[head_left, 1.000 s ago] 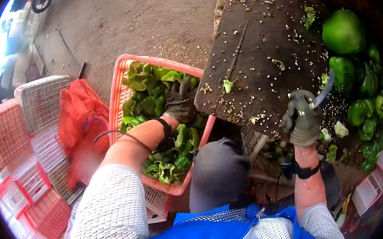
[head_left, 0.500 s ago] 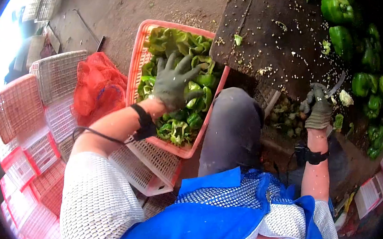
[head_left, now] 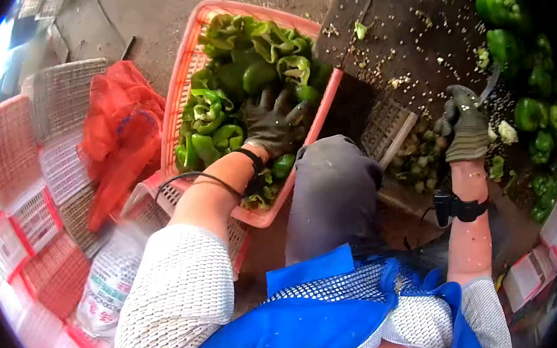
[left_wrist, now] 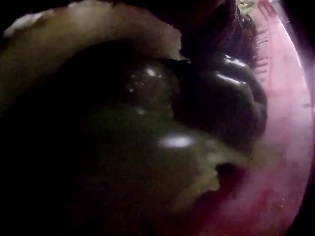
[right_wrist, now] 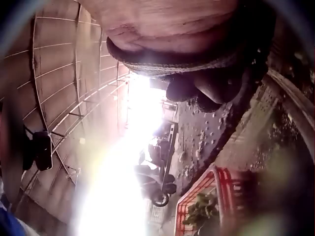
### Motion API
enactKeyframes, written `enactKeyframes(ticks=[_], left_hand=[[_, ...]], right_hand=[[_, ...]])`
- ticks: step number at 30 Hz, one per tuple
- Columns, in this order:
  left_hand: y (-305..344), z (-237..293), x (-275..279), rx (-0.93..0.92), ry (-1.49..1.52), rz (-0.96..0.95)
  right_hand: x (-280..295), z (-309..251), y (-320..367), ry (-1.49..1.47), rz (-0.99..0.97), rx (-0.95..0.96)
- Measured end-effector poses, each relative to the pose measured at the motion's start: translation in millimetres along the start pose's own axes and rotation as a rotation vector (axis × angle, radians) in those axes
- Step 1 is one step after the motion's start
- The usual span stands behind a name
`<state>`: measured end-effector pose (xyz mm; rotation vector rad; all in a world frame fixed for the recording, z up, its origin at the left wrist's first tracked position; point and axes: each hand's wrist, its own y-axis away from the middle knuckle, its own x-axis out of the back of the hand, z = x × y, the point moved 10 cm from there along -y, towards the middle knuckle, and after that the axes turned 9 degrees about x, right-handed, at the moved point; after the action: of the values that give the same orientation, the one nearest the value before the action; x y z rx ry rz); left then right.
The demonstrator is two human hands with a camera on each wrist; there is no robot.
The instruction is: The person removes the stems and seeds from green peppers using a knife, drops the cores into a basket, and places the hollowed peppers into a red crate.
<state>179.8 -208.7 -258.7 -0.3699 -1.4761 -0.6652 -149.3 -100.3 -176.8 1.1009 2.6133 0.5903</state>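
Note:
My gloved left hand [head_left: 275,126] lies with fingers spread on the cut green pepper halves [head_left: 229,78] piled in a pink plastic crate [head_left: 178,110]. The left wrist view is dark and pressed close to glossy pepper pieces [left_wrist: 216,98] against the crate's pink wall [left_wrist: 290,118]. My gloved right hand [head_left: 465,122] grips a knife [head_left: 490,83] at the edge of a dark wooden board [head_left: 404,21] strewn with seeds. Whole green peppers [head_left: 530,109] are heaped to the right of that hand.
Stacked pink and white crates [head_left: 19,192] and a red mesh sack [head_left: 117,136] lie at the left, with a printed white bag [head_left: 105,284] nearer me. A crate of pepper scraps [head_left: 418,157] sits under the board's edge. My grey-clad knee [head_left: 333,189] is between the hands.
The left hand has come down from above the crate onto the pepper halves. The right hand has stayed by the board with the knife. The view has shifted downward.

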Motion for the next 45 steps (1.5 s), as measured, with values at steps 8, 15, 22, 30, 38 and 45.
enactKeyframes(ticks=[8, 15, 22, 30, 38, 45], left_hand=[[30, -19, 52, 0.133, 0.113, 0.010], [112, -29, 13, 0.156, 0.096, -0.156], [108, -35, -21, 0.197, 0.142, -0.154], [106, -30, -50, 0.203, 0.180, -0.253], [153, -102, 54, 0.517, 0.178, 0.208], [199, -206, -1, 1.491, 0.315, 0.293]], right_hand=[[29, -62, 83, 0.080, 0.123, 0.150], [132, 55, 111, 0.037, 0.351, -0.200], [-9, -12, 95, 0.106, 0.292, 0.026], [-29, -30, 75, 0.042, 0.083, 0.115], [53, -1, 108, 0.134, 0.208, 0.019], [50, 12, 118, 0.191, 0.233, 0.046]])
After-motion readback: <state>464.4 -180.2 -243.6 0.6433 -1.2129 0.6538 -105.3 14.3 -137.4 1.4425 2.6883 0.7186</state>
